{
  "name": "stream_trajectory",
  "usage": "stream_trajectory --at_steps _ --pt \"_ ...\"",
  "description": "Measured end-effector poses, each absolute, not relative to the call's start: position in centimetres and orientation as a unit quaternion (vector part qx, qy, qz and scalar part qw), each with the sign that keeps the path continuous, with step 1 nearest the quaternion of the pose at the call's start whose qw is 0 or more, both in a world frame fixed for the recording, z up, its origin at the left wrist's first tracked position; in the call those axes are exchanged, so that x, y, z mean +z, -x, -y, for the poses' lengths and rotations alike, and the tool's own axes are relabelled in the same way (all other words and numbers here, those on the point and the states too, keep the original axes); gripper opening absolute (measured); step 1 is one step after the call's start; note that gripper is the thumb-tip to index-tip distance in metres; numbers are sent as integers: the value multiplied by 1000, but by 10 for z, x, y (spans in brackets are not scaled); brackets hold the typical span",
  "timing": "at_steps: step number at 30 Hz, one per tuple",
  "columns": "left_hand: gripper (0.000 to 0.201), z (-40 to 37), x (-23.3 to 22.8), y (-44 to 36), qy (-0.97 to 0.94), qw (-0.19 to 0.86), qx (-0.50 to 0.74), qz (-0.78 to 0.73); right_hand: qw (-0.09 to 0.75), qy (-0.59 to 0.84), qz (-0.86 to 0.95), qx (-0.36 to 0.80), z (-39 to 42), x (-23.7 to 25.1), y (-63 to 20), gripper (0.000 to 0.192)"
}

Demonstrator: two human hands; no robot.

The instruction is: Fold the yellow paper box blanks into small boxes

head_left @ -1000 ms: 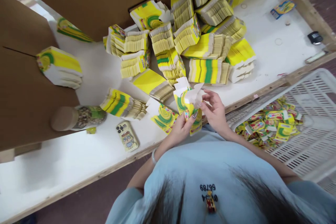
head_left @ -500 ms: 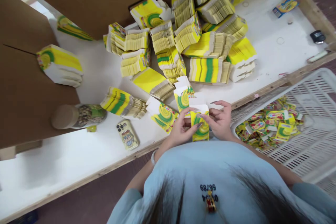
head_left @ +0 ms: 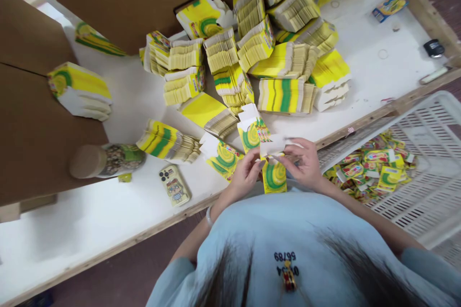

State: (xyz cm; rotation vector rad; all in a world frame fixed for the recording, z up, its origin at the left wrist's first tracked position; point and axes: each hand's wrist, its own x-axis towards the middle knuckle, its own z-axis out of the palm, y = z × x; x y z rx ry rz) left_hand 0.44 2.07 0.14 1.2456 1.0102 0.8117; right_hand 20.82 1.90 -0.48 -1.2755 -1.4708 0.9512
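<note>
Both my hands grip one small yellow-and-green carton (head_left: 274, 176) at the table's near edge, just above my chest. My left hand (head_left: 244, 176) pinches its left side; my right hand (head_left: 304, 165) holds its right side, fingers on the white top flap (head_left: 275, 144). Just behind the carton stands a flat carton blank (head_left: 252, 130), and another printed blank (head_left: 221, 156) lies to its left. A big heap of stacked flat blanks (head_left: 266, 57) fills the table beyond my hands.
A white slatted crate (head_left: 425, 192) at right holds several folded cartons (head_left: 370, 170). A phone (head_left: 174, 185) and a lidded jar (head_left: 106, 159) lie left on the white table (head_left: 90, 216). Brown cardboard panels (head_left: 32, 124) stand along the left and back.
The carton has come down from upright in front of the stacks to lower, near my chest. My right hand has shifted from the raised flaps onto the top flap, pressing it flatter.
</note>
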Motion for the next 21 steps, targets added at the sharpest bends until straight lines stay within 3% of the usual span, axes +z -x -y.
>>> stream_trajectory --at_steps 5,9,15,21 --pt "60 -21 8 1 -566 614 359 -416 403 395 724 396 -25 -6 -229 31" --pt "51 -22 12 2 -595 583 324 -448 373 401 662 511 -26 9 -226 55" --pt "45 -23 16 0 -624 560 295 -458 319 408 488 703 -30 25 -212 43" --pt "46 -22 10 0 -612 583 291 -448 275 458 516 670 -35 35 -217 52"
